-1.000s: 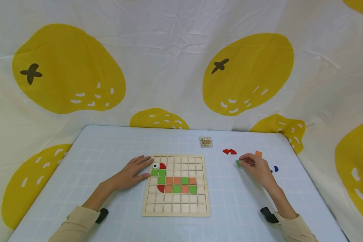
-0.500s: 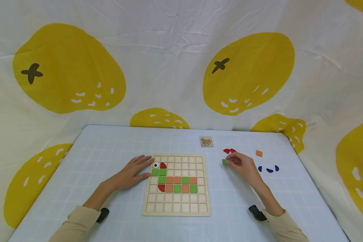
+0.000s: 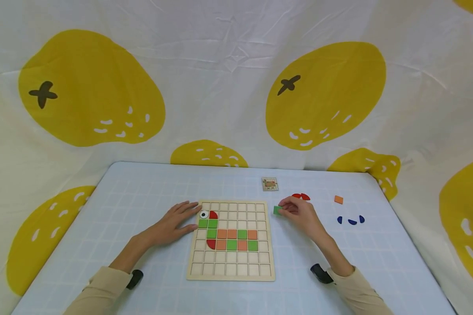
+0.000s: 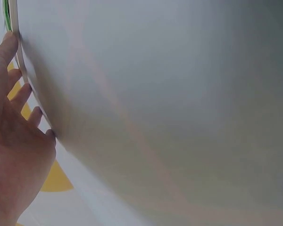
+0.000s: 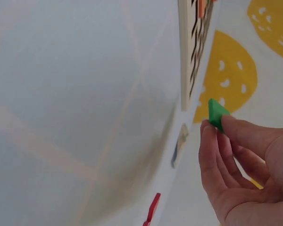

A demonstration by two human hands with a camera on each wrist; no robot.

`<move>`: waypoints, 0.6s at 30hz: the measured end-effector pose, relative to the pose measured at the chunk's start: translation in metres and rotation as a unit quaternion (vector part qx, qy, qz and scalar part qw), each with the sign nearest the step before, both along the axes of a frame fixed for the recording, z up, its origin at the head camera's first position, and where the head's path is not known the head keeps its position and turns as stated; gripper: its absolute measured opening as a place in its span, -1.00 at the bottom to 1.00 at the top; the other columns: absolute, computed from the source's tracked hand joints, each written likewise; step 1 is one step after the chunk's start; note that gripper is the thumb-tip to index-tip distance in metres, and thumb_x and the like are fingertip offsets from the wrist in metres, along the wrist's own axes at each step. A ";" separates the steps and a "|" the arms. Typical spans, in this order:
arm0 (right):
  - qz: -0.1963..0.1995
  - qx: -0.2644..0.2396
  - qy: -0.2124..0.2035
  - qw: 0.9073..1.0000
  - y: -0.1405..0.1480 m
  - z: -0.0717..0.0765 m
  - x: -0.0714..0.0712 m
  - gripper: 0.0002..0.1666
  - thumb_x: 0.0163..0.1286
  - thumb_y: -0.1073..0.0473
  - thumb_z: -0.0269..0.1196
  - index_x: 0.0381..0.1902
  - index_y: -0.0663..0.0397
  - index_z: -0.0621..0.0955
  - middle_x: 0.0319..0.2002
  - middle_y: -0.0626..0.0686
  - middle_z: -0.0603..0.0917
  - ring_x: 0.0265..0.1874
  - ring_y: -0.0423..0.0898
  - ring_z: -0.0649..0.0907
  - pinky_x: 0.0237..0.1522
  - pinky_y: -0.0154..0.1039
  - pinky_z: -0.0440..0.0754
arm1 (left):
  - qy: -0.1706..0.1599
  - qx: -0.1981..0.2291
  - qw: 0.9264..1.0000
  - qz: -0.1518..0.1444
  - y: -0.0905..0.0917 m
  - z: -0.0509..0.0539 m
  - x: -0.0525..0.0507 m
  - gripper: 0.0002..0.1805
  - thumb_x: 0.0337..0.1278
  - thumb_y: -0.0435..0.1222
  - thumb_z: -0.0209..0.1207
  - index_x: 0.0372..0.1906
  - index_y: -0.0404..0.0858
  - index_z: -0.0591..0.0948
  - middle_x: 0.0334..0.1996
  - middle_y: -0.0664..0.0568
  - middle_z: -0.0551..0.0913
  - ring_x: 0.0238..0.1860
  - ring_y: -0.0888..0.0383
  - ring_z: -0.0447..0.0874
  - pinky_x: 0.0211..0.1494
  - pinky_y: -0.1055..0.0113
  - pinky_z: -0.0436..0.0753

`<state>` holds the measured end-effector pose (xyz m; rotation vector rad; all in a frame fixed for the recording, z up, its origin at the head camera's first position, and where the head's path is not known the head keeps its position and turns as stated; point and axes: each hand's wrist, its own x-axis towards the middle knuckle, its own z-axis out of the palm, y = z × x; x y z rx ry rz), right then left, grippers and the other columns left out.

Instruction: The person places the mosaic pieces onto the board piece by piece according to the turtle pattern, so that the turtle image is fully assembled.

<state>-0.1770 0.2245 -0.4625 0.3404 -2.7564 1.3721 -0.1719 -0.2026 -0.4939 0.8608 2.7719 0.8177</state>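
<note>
Between thumb and fingertips my right hand [image 3: 301,215] pinches a green square tile [image 3: 277,210], just off the right edge of the wooden grid board [image 3: 230,272]. The right wrist view shows the same green tile [image 5: 217,113] raised above the table. My left hand [image 3: 172,226] rests at the board's left edge, fingers extended and touching its rim. On the board, green and orange squares form a two-row band in the middle. A white eye tile [image 3: 203,215] sits upper left beside a red quarter-round piece [image 3: 213,215]; another red quarter-round [image 3: 211,244] lies lower left.
A small picture card [image 3: 270,184] lies behind the board. Red quarter-round pieces [image 3: 305,197] are partly hidden behind my right hand. Farther right are an orange square tile [image 3: 339,199] and several dark blue rounded pieces [image 3: 352,222]. A patterned curtain [image 3: 228,105] hangs behind the table.
My right hand has carried the green tile leftward from near the orange tile to beside the board, uncovering the blue pieces. The left hand has stayed at the board's edge.
</note>
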 end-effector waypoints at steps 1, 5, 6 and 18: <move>0.003 -0.002 0.001 1.000 -0.002 -0.001 0.000 -0.79 0.28 0.35 0.47 -0.14 0.22 0.70 -0.27 0.04 0.72 -0.27 -0.05 0.70 -0.11 -0.34 0.72 | 0.002 0.000 1.000 -0.001 0.000 -0.001 -0.001 -0.28 0.44 -0.05 0.22 0.57 -0.18 0.32 0.55 -0.16 0.27 0.57 -0.30 0.04 0.52 -0.35 0.08; 0.022 -0.005 0.010 1.000 -0.013 -0.002 -0.001 -0.81 0.28 0.34 0.46 -0.16 0.20 0.71 -0.28 0.02 0.73 -0.27 -0.06 0.72 -0.13 -0.29 0.73 | 0.008 -0.003 1.000 -0.006 -0.002 -0.004 -0.003 -0.28 0.44 -0.05 0.22 0.58 -0.16 0.32 0.56 -0.13 0.27 0.57 -0.28 0.05 0.52 -0.33 0.10; 0.028 -0.004 0.011 1.000 -0.016 -0.002 -0.002 -0.82 0.29 0.33 0.46 -0.16 0.19 0.71 -0.28 0.01 0.73 -0.27 -0.07 0.73 -0.13 -0.28 0.73 | 0.008 -0.002 1.000 -0.005 -0.002 -0.004 -0.003 -0.28 0.44 -0.04 0.22 0.58 -0.16 0.32 0.56 -0.13 0.27 0.57 -0.29 0.05 0.52 -0.34 0.10; 0.074 -0.004 -0.019 0.997 -0.051 0.002 0.000 -0.87 0.36 0.29 0.42 -0.15 0.13 0.72 -0.25 -0.02 0.73 -0.24 -0.08 0.72 -0.09 -0.21 0.72 | -0.002 -0.003 1.000 -0.003 -0.001 -0.004 -0.003 -0.27 0.44 -0.03 0.22 0.58 -0.14 0.31 0.56 -0.11 0.26 0.58 -0.27 0.03 0.52 -0.33 0.09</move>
